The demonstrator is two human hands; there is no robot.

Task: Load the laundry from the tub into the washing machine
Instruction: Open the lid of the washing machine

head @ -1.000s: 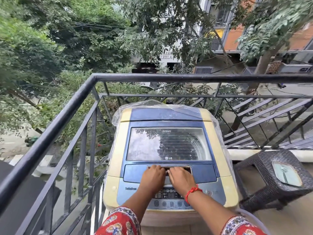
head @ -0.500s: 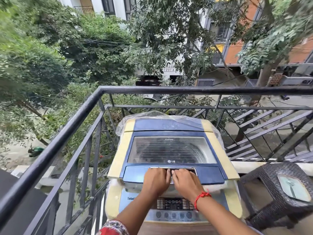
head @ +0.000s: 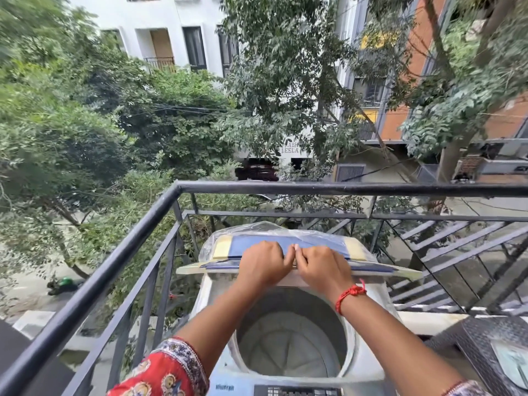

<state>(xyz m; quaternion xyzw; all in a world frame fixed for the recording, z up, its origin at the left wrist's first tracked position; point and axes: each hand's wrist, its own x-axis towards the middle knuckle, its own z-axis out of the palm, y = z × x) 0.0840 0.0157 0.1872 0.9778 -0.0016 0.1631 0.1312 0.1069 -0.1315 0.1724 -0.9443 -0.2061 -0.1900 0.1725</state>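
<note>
Both hands curl over the front edge of the lid (head: 371, 269), knuckles up, fingers clenched on it: the left hand (head: 261, 262) and the right hand (head: 324, 265) sit side by side, thumbs almost touching. The lid is raised, seen nearly edge-on. At 6 o'clock from the hands the washer (head: 368, 364) gapes, its drum (head: 291, 347) bare. A railing (head: 343, 188) runs at 12 o'clock; a wicker stool (head: 468, 341) stands at 4 o'clock.
</note>
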